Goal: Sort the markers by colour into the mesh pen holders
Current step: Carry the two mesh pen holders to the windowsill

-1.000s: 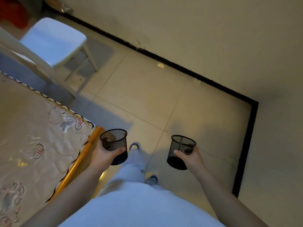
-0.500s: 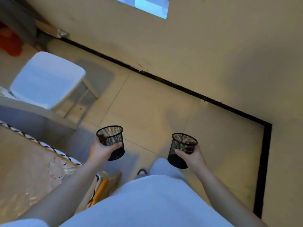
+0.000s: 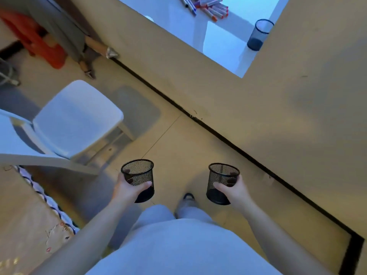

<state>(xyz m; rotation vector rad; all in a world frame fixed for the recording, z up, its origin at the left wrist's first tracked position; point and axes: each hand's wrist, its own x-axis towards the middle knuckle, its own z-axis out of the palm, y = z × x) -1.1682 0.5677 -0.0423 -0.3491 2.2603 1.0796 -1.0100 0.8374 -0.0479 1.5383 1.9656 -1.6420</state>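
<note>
Above tiled floor, each hand's curled fingers [image 3: 220,185] grip one round black-mesh holder [image 3: 139,174].

From my feed the room is dim and warm-toned around the fingers [image 3: 146,184], with a cool blue-white brightness far above them on the white table [image 3: 178,18], which looks overexposed. The scattered coloured markers [image 3: 208,6] there read soft. A broad soft shadow lies on the beige tiled floor [image 3: 174,147] beside the white plastic chair [image 3: 77,120], up and left of the fingers. That chair is smeared by motion blur. Straight lines such as the black skirting strip [image 3: 238,147] bow toward the edges from the wide lens. The black mesh pen holders [image 3: 138,172] by the fingers are fairly sharp.
</note>
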